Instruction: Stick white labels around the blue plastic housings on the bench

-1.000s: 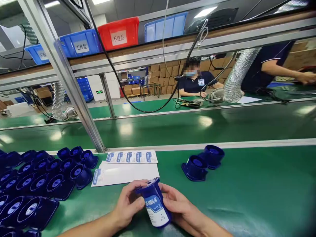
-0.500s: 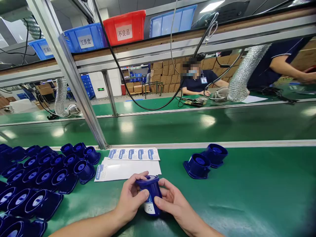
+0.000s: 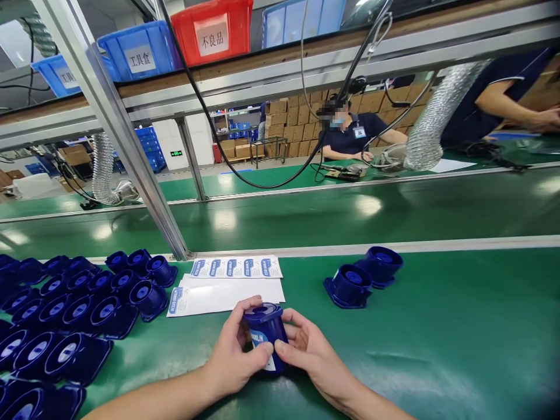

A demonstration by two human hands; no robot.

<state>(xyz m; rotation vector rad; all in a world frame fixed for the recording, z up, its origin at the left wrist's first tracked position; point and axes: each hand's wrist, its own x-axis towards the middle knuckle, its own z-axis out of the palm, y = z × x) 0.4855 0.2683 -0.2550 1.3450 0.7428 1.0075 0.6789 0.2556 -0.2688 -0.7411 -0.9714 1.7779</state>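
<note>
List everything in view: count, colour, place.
Held part: one, dark blue, between hands
Loose parts: two, dark blue, bench right
Grouped parts: many, dark blue, bench left
Label sheets: several, white, beyond hands
Near bench: one, green, beneath hands
Bins: four, three blue, one red, overhead
Frame: one, silver, ahead
Cables: several, mostly black, ahead
Ducts: several, silver, background
Boxes: many, brown, background
Coworkers: at least two, dark shirts, opposite
Left hand: one, bare, holding part
Right hand: one, bare, holding part

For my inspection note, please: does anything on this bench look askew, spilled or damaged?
Nothing looks spilled or damaged. Only the label sheets beyond the left hand look askew, overlapping unevenly. That hand partly hides the label on the held blue part.
</note>
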